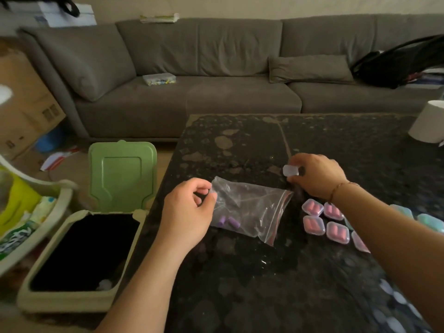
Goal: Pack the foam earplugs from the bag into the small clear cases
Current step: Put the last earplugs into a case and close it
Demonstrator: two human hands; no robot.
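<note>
A clear zip bag point(249, 207) lies on the dark table point(264, 272) with two purple earplugs point(228, 221) in its lower left corner. My left hand point(189, 212) pinches the bag's upper left corner. Above the bag's right end, my right hand point(317, 176) grips a small clear case point(290, 170). Several closed cases holding pink earplugs point(324, 222) sit to the right of the bag, partly under my right forearm. Cases with teal earplugs point(430, 223) lie farther right.
An open bin point(79, 258) with a raised green lid point(122, 174) stands at the table's left edge. A grey sofa point(192, 87) runs behind the table. A white round object point(427, 123) sits at the far right. More clear cases point(394, 306) lie at the near right.
</note>
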